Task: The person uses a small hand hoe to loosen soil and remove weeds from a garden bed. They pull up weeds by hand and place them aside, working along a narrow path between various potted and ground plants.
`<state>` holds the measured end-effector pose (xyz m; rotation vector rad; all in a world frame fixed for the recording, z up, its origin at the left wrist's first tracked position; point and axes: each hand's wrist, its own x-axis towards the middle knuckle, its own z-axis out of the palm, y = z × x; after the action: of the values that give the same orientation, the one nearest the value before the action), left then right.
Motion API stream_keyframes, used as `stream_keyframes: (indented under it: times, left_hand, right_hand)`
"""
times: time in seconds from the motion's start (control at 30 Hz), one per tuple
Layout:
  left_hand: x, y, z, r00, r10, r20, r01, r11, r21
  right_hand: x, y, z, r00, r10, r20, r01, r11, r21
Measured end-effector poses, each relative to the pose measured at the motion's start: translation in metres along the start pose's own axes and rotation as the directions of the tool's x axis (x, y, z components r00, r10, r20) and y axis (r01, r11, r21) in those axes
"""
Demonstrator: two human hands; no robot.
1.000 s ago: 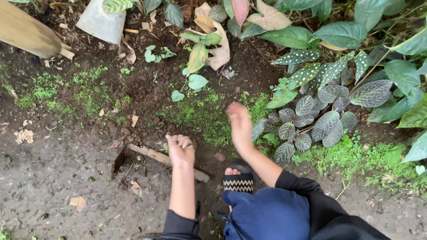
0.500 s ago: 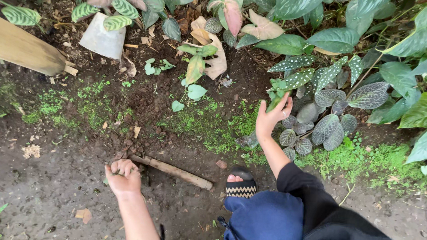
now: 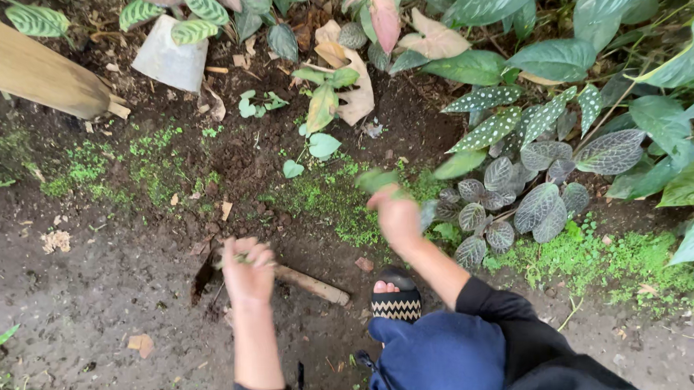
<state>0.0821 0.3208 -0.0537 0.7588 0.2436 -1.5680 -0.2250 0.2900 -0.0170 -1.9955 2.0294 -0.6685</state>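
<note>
The left hand (image 3: 246, 270) is closed loosely on a few green shoots (image 3: 241, 257), directly over a wooden-handled tool (image 3: 312, 285) lying on the soil. The right hand (image 3: 397, 214), blurred, pinches a green leaf (image 3: 376, 180) at its fingertips, with spotted-leaf plants (image 3: 519, 175) just right of it.

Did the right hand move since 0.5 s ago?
Yes. The right hand drew back from the spotted leaves, toward the sandal, with something green, blurred, at its fingertips.

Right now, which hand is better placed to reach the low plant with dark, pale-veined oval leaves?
Probably the right hand: it hovers beside the dark veined-leaf plant, while the left hand is farther off, over the wooden stick.
</note>
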Motion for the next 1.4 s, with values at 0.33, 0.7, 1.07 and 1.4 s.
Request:
stream_keyframes:
  times: [0.33,0.7,1.07,1.4]
  left_hand:
    - [0.005,-0.036,0.068,0.977,0.033,-0.213,-0.047,0.997,-0.060]
    - [-0.021,0.341,0.029,0.742,0.571,-0.353,-0.003,0.529,0.849]
    - [-0.129,0.564,0.111,0.443,0.867,0.227,-0.570,0.077,0.818]
    - [-0.092,0.228,-0.122,0.973,0.229,-0.039,-0.061,0.414,0.908]
  right_hand:
    - [0.016,-0.175,0.015,0.745,-0.380,0.548,0.477,0.878,-0.040]
    - [0.004,-0.122,0.026,0.461,-0.539,0.705,0.337,0.841,0.423]
    - [-0.031,-0.073,0.064,0.482,-0.152,0.863,0.233,0.972,0.041]
    - [-0.055,-0.102,0.113,0.629,-0.328,0.705,0.357,0.927,0.113]
